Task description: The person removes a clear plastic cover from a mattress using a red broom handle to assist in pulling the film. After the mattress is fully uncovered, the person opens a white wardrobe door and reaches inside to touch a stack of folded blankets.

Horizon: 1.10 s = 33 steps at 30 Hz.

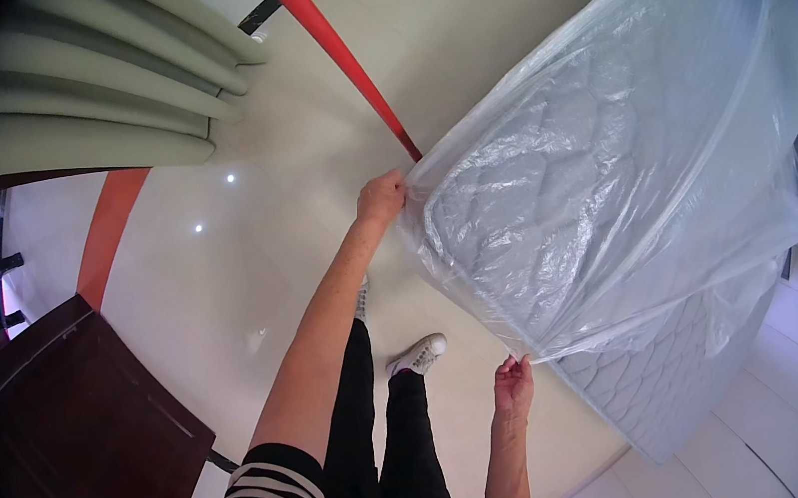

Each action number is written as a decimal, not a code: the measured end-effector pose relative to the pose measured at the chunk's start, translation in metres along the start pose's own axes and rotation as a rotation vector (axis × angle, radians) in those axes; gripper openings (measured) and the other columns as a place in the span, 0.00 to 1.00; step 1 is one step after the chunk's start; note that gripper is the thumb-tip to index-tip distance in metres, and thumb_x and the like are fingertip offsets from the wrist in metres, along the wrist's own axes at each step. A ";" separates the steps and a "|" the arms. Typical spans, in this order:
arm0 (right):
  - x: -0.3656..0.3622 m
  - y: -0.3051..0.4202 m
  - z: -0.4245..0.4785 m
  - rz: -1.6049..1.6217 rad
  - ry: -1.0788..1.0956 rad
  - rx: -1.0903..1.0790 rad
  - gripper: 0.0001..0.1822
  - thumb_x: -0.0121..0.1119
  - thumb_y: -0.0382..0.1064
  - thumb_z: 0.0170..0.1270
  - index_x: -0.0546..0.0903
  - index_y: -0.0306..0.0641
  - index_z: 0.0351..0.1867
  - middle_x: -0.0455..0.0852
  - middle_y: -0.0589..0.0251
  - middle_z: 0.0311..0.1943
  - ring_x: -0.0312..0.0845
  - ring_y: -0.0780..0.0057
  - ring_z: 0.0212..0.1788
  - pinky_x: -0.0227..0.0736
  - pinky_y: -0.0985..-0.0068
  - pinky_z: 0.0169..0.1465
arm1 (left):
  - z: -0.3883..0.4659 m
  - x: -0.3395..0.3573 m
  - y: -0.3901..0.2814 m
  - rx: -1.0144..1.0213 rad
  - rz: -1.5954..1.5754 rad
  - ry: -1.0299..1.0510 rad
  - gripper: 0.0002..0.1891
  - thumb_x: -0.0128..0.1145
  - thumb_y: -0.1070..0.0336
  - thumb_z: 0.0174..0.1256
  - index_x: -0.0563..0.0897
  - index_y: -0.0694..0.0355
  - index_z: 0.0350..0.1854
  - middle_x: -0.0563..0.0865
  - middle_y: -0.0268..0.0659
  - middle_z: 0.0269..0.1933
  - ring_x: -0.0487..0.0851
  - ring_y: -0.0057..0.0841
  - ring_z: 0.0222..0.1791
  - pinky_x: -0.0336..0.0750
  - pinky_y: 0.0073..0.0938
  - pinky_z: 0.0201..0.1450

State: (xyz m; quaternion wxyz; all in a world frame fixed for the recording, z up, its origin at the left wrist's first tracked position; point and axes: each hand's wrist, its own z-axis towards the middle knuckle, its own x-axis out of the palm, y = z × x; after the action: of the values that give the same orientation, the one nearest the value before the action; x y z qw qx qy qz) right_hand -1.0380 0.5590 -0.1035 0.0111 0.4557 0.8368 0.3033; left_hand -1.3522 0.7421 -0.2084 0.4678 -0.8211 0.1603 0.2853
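Observation:
A quilted grey-white mattress (658, 381) takes up the right side of the view, mostly covered by a clear plastic sheet (689, 158). My left hand (382, 198) grips the sheet's edge near the mattress's left corner. Lower down, my right hand (513, 383) pinches the front edge of the same sheet. Between the two hands the plastic hangs past the mattress's near edge. At the lower right a quilted part of the mattress shows bare, outside the sheet. Wrinkles and glare blur some of the quilting beneath the plastic.
A red pole (343, 52) slants down to the mattress's far left corner. Green curtains (112, 82) hang at the upper left. A dark wooden door (85, 449) stands at lower left. White cabinet fronts (787, 379) line the lower right. My shoes rest on the glossy tiled floor (273, 212).

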 end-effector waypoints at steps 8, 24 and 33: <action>0.008 -0.003 0.000 -0.113 -0.039 -0.090 0.08 0.47 0.38 0.58 0.72 0.36 0.28 0.76 0.63 0.21 0.71 0.78 0.24 0.67 0.83 0.27 | -0.023 0.006 0.007 -0.107 -0.352 -0.104 0.04 0.50 0.65 0.53 0.75 0.58 0.29 0.78 0.36 0.25 0.75 0.24 0.26 0.69 0.22 0.32; 0.001 -0.002 0.010 -0.184 -0.077 -0.086 0.08 0.52 0.39 0.55 0.71 0.36 0.26 0.76 0.58 0.21 0.72 0.73 0.23 0.69 0.78 0.25 | -0.079 0.013 0.000 -0.463 -1.055 -0.109 0.15 0.50 0.62 0.54 0.70 0.61 0.44 0.74 0.33 0.40 0.71 0.21 0.40 0.65 0.19 0.43; -0.006 -0.009 0.017 -0.333 -0.136 -0.019 0.10 0.52 0.39 0.54 0.70 0.35 0.25 0.79 0.56 0.23 0.74 0.73 0.22 0.71 0.77 0.25 | -0.073 0.001 0.004 -0.413 -0.814 -0.001 0.03 0.50 0.68 0.49 0.73 0.60 0.26 0.74 0.30 0.25 0.71 0.17 0.23 0.66 0.18 0.19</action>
State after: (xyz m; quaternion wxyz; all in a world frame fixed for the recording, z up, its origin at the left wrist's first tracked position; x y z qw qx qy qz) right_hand -1.0360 0.5597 -0.1237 0.1220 0.3299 0.8952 0.2737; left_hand -1.3300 0.6769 -0.1827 0.3685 -0.8931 -0.2360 0.1045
